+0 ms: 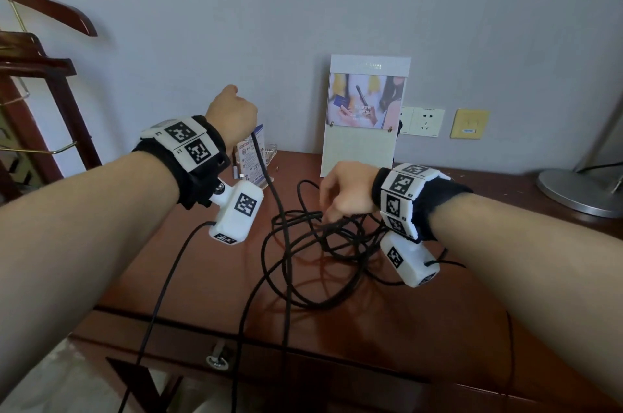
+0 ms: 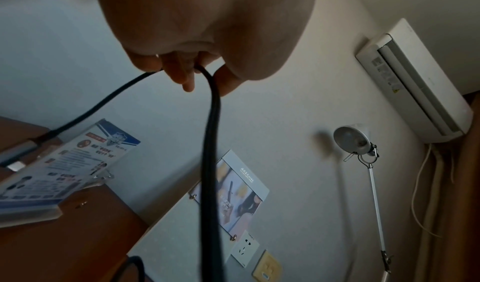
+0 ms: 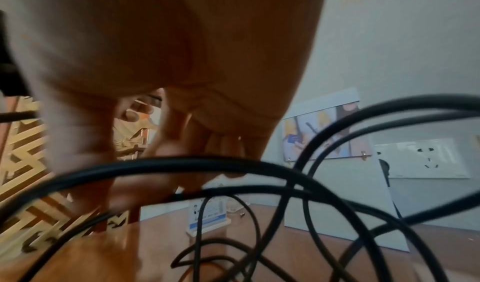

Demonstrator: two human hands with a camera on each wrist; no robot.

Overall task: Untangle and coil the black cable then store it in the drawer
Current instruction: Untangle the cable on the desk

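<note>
The black cable lies in a loose tangle of loops on the wooden desk, and some strands hang over the front edge. My left hand is raised above the desk's back left and grips the cable in a fist. One strand drops from it to the tangle; its short end carries a silver plug. My right hand is down on the tangle's far side, thumb and fingers pinching a strand. The drawer under the desk top has a ring pull.
An acrylic leaflet stand and a white picture board stand at the desk's back by the wall. Wall sockets are behind the board, a lamp base is at far right, and a wooden clothes stand is at left.
</note>
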